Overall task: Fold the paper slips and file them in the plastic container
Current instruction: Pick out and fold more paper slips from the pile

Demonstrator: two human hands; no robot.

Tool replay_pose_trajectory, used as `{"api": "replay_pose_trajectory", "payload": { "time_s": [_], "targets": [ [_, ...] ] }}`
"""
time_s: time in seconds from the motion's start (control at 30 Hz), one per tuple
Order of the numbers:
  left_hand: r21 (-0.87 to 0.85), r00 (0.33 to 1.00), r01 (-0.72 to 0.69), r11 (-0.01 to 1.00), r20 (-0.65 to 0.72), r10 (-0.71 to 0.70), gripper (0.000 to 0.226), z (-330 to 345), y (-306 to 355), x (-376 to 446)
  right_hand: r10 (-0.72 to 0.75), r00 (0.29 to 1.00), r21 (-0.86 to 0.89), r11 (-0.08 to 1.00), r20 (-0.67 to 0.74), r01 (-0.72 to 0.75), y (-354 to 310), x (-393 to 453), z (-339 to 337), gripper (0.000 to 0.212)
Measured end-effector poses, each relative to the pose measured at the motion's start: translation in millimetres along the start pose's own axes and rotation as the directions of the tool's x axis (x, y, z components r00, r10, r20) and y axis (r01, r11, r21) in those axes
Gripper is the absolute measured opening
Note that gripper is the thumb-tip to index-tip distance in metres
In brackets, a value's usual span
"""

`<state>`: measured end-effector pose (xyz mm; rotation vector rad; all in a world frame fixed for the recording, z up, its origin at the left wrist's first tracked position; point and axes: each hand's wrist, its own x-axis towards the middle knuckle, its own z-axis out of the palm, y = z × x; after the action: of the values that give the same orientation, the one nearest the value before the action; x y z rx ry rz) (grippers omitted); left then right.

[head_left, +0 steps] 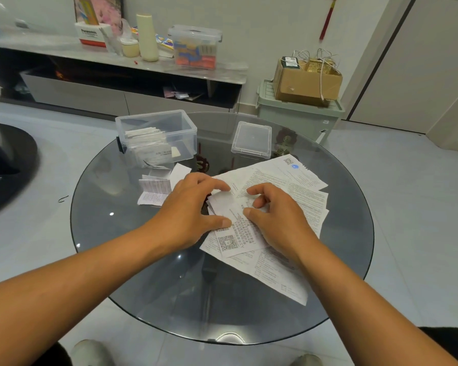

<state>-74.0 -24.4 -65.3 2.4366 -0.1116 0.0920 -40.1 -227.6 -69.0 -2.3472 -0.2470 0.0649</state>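
A narrow paper slip (233, 228) with a QR code lies on top of a loose pile of printed slips (296, 191) on the round glass table (132, 233). My left hand (188, 215) pinches the slip's left edge with thumb and fingers. My right hand (275, 220) pinches its right side. The slip's far end is bent over under my fingertips. A clear plastic container (156, 133) stands open at the table's far left, with several folded slips standing in its left part. More folded slips (155, 190) lie on the glass in front of it.
The container's clear lid (252, 140) lies at the far middle of the table. Behind the table stand a low cabinet (117, 83) with boxes and bottles, and a green bin (299, 112) carrying a cardboard box. The floor is pale tile.
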Motion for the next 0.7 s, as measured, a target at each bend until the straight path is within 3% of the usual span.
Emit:
{"api": "replay_pose_trajectory", "payload": {
  "time_s": [0.1, 0.27, 0.57, 0.7],
  "targets": [
    [0.073, 1.000, 0.005, 0.997, 0.010, -0.006, 0.067, -0.5, 0.6, -0.7, -0.016, 1.000, -0.030, 0.999, 0.000, 0.016, -1.1, 0.2, -1.2, 0.019],
    [-0.051, 0.993, 0.073, 0.996, 0.095, -0.068, 0.087, -7.1, 6.6, 2.6, 0.022, 0.981, -0.003, 1.000, 0.192, -0.022, -6.8, -0.6, -9.3, 0.050],
    [-0.335, 0.995, 0.088, 0.938, -0.023, -0.101, 0.052, -4.8, 2.8, 9.4, -0.060, 0.976, 0.060, 0.997, 0.209, 0.049, -10.5, -3.6, -7.1, 0.064],
    [-0.543, 0.987, 0.159, 0.825, 0.064, -0.148, 0.048, -13.5, 5.8, 10.8, -0.192, 0.965, 0.112, 0.978, 0.177, 0.174, -17.5, -10.8, -9.2, 0.059]
  ]
}}
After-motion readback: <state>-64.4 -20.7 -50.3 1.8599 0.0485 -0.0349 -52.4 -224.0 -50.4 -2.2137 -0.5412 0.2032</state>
